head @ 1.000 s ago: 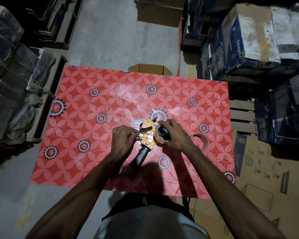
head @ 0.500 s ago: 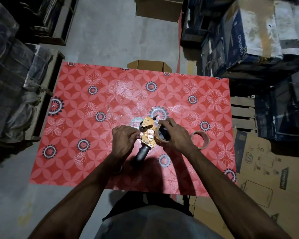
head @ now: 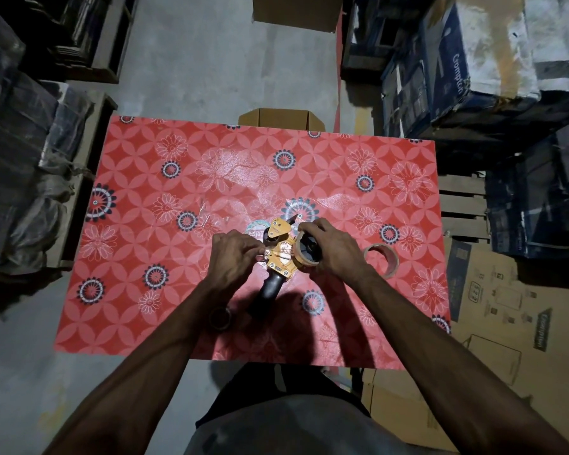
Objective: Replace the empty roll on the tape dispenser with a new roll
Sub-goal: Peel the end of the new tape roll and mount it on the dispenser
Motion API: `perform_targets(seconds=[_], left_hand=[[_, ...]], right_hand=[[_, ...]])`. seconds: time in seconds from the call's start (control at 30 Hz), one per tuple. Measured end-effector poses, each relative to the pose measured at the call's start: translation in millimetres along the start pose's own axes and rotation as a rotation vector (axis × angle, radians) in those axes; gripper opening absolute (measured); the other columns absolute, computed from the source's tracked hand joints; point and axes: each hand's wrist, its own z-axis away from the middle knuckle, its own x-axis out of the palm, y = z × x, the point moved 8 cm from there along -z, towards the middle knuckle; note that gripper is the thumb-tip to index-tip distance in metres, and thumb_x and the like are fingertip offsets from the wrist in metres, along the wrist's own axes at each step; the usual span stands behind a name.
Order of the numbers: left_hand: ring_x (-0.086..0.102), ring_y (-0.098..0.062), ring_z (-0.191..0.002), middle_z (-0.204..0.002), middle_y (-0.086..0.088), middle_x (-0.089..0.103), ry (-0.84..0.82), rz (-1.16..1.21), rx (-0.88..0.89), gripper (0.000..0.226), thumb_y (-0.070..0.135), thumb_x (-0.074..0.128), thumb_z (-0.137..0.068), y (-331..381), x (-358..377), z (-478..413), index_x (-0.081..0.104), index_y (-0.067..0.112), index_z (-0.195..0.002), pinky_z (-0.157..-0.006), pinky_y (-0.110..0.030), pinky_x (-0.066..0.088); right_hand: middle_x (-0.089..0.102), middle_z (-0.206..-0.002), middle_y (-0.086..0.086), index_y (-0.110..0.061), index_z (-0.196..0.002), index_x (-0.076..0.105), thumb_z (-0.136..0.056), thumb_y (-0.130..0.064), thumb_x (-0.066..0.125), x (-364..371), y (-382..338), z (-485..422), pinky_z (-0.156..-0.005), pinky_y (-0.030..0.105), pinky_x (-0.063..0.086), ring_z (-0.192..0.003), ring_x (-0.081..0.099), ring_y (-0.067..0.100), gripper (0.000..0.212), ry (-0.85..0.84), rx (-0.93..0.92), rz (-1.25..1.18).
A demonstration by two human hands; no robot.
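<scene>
An orange tape dispenser (head: 279, 251) with a black handle (head: 267, 292) lies on the red flowered table (head: 151, 244), near its middle. My right hand (head: 335, 251) grips a brown tape roll (head: 304, 254) seated on the dispenser's right side. My left hand (head: 234, 254) is closed at the dispenser's left side, its fingertips pinching a thin clear tape strip (head: 262, 257). A second tape ring (head: 382, 260) lies flat on the table just right of my right wrist. A round white and teal disc (head: 254, 230) shows partly from under the dispenser's head.
A dark round object (head: 220, 318) rests by my left forearm. An open cardboard box (head: 281, 119) stands behind the table's far edge. Flattened cartons (head: 506, 323) lie on the right, stacked boxes (head: 467, 70) at far right, and wrapped bundles (head: 17, 159) on the left.
Both hands and the dispenser stay almost where they were. My left fingertips have shifted slightly at the dispenser's left side. The view has drifted a little.
</scene>
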Motion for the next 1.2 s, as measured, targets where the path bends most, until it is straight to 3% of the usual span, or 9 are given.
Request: perform_targets(seconds=[0.23,0.53,0.73,0.83,0.9,0.97,1.03,1.1,1.2], left_hand=[[0.07,-0.01,-0.084,-0.081,0.017,0.078,-0.027,0.02,0.023,0.018,0.043,0.068,-0.094,-15.4,11.0,-6.9,0.083,0.033,-0.091,-0.092,-0.053,0.053],[0.067,-0.012,-0.068,-0.069,0.008,0.074,-0.057,-0.122,0.037,0.042,0.051,0.056,-0.098,-29.2,25.2,-6.6,0.076,0.021,-0.075,-0.081,-0.043,0.048],[0.065,-0.011,-0.068,-0.07,0.007,0.071,-0.069,-0.108,0.057,0.032,0.044,0.061,-0.097,-25.4,24.6,-3.7,0.073,0.022,-0.076,-0.082,-0.044,0.05],[0.063,-0.01,-0.067,-0.068,0.007,0.069,-0.049,-0.068,0.05,0.032,0.043,0.059,-0.099,-19.0,20.1,1.1,0.071,0.024,-0.075,-0.083,-0.044,0.048],[0.063,-0.01,-0.07,-0.071,0.009,0.069,-0.04,-0.051,0.034,0.03,0.041,0.062,-0.099,-16.3,18.4,4.0,0.071,0.025,-0.076,-0.084,-0.044,0.049],[0.065,-0.01,-0.075,-0.076,0.01,0.072,-0.041,-0.06,0.019,0.024,0.039,0.064,-0.097,-16.7,19.6,6.0,0.073,0.026,-0.079,-0.084,-0.045,0.05],[0.067,-0.012,-0.076,-0.078,0.009,0.075,-0.042,-0.046,-0.014,0.025,0.041,0.064,-0.095,-17.9,17.8,5.4,0.075,0.024,-0.08,-0.082,-0.044,0.051],[0.069,-0.012,-0.074,-0.078,0.007,0.076,-0.034,-0.016,-0.037,0.026,0.038,0.064,-0.093,-16.4,18.4,6.2,0.077,0.02,-0.079,-0.078,-0.042,0.052],[0.072,-0.008,-0.074,-0.082,0.008,0.08,-0.015,0.046,-0.095,0.017,0.026,0.069,-0.091,-15.1,19.6,10.0,0.081,0.019,-0.081,-0.077,-0.038,0.056]], right_hand=[[0.054,-0.126,-0.005,-0.039,-0.137,0.042,-0.037,-0.039,0.097,4.8,0.1,-11.0,-0.067,0.035,0.055,-0.093,0.066,0.029,0.114,-0.047,-0.014,0.078],[0.052,-0.12,-0.009,-0.039,-0.134,0.043,-0.038,-0.025,0.088,30.9,6.4,-16.3,-0.062,0.037,0.054,-0.085,0.066,0.029,0.107,-0.071,-0.039,0.108],[0.051,-0.127,-0.006,-0.039,-0.136,0.041,-0.044,-0.019,0.086,32.4,9.3,-17.0,-0.065,0.037,0.055,-0.09,0.065,0.029,0.105,-0.057,-0.031,0.105],[0.038,-0.15,-0.002,-0.039,-0.145,0.034,-0.052,-0.01,0.086,37.2,8.5,-16.8,-0.085,0.043,0.058,-0.121,0.055,0.035,0.11,-0.07,0.002,0.118],[0.012,-0.169,0.001,-0.038,-0.155,0.025,-0.058,0.002,0.084,39.5,5.3,-6.2,-0.108,0.045,0.045,-0.15,0.023,0.041,0.121,-0.008,0.105,0.063],[0.0,-0.171,0.0,-0.037,-0.158,0.02,-0.06,0.006,0.079,36.2,-3.3,19.3,-0.107,0.041,0.045,-0.156,0.008,0.035,0.122,0.145,0.255,-0.132],[0.018,-0.165,0.001,-0.03,-0.155,0.028,-0.067,-0.005,0.077,40.5,-19.0,53.1,-0.102,0.032,0.046,-0.15,0.023,0.025,0.104,0.353,0.356,-0.365],[0.044,-0.141,0.007,-0.017,-0.148,0.038,-0.079,-0.028,0.075,57.5,-41.0,82.2,-0.095,0.031,0.05,-0.127,0.046,0.02,0.079,0.508,0.432,-0.52],[0.057,-0.122,0.004,-0.016,-0.14,0.04,-0.084,-0.048,0.076,99.3,-59.4,87.9,-0.072,0.027,0.055,-0.102,0.063,0.018,0.074,0.455,0.629,-0.708]])
